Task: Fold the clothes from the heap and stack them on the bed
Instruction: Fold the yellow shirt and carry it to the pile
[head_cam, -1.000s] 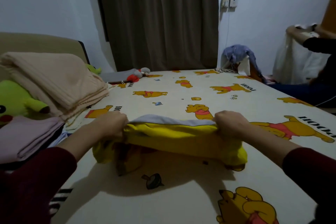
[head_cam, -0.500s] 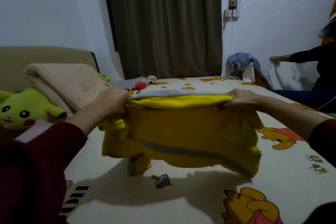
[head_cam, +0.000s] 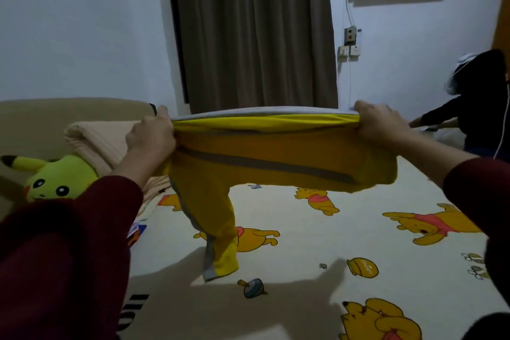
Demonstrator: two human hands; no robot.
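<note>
Yellow fabric with grey trim hangs stretched across the middle of the frame: a yellow garment (head_cam: 276, 163), apparently a jacket or tracksuit piece, held up in the air above the bed sheet (head_cam: 298, 243) with its cartoon-bear print. The left hand (head_cam: 150, 136) clenches one end of the grey-edged top hem at centre left, and the right hand (head_cam: 382, 125) grips the other end at centre right, so the hem runs taut and nearly level between them. One long part, a sleeve or a leg, dangles from the left half, and its grey cuff reaches down close to the sheet; whether it touches cannot be told.

The step in hand looks like shaking the piece out flat before folding. To do it well, the person should hold both corners at equal height and keep the hem tight, so the body hangs without twists. The dangling part needs watching: lowered carelessly, it would bunch under the body. Laying the bottom edge down first and drawing the garment toward the lower frame should spread it smooth.

At the left of the frame sit a folded beige blanket (head_cam: 102, 143) and a yellow-green plush toy (head_cam: 55, 182). Another person (head_cam: 480, 107) works at the far right.
</note>
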